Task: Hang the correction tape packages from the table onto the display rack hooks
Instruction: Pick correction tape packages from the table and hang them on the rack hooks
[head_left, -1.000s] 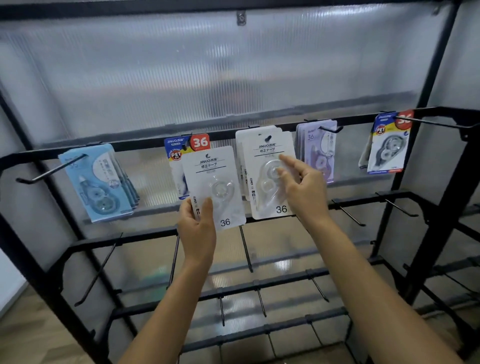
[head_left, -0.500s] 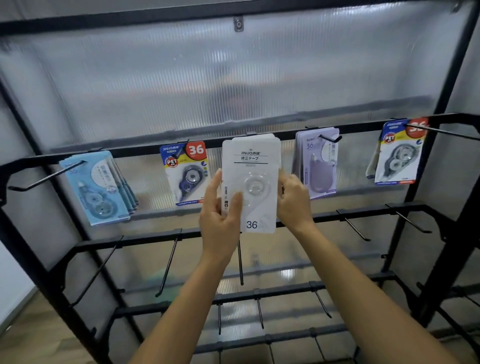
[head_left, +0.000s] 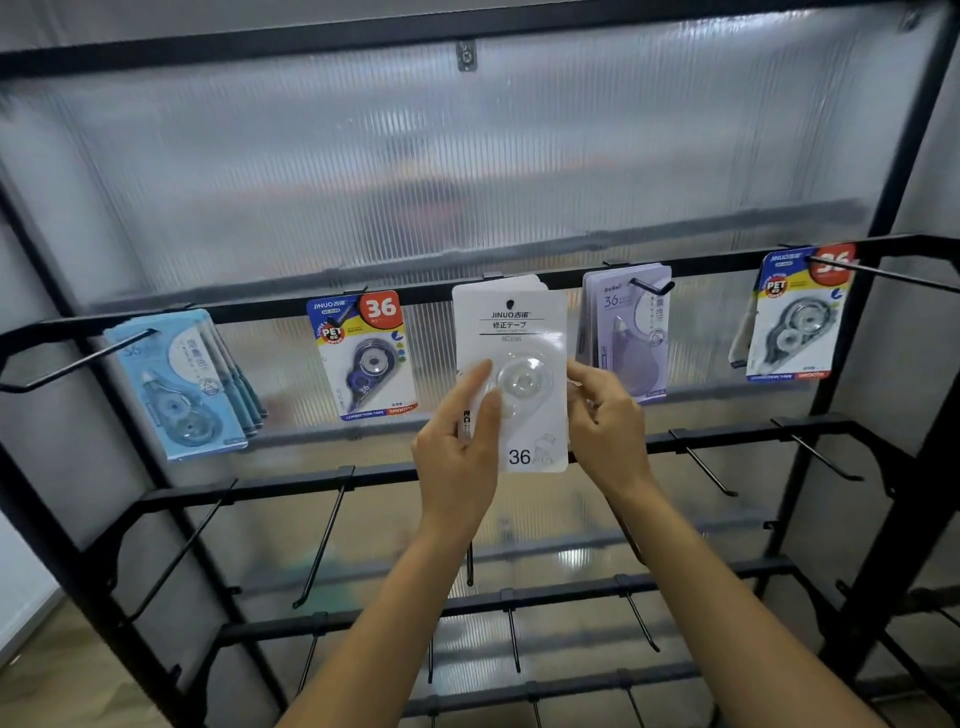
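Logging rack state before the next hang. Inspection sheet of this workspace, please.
Surface: black display rack; top rail stocked, lower hooks bare; no table in view.
Job's things: white packages at the centre hook, light blue packages, blue package, purple packages, blue package at right.
Clutter: nothing seen.
Grippers: left hand and right hand hold the front white package by its edges, fingers curled.
Cables: nothing seen.
Surroundings: ribbed translucent panel, wood floor.

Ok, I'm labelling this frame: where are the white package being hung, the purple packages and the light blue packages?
white package (head_left: 511, 332): head view, printed card top.
purple packages (head_left: 631, 338): head view, front card.
light blue packages (head_left: 176, 384): head view, front card.
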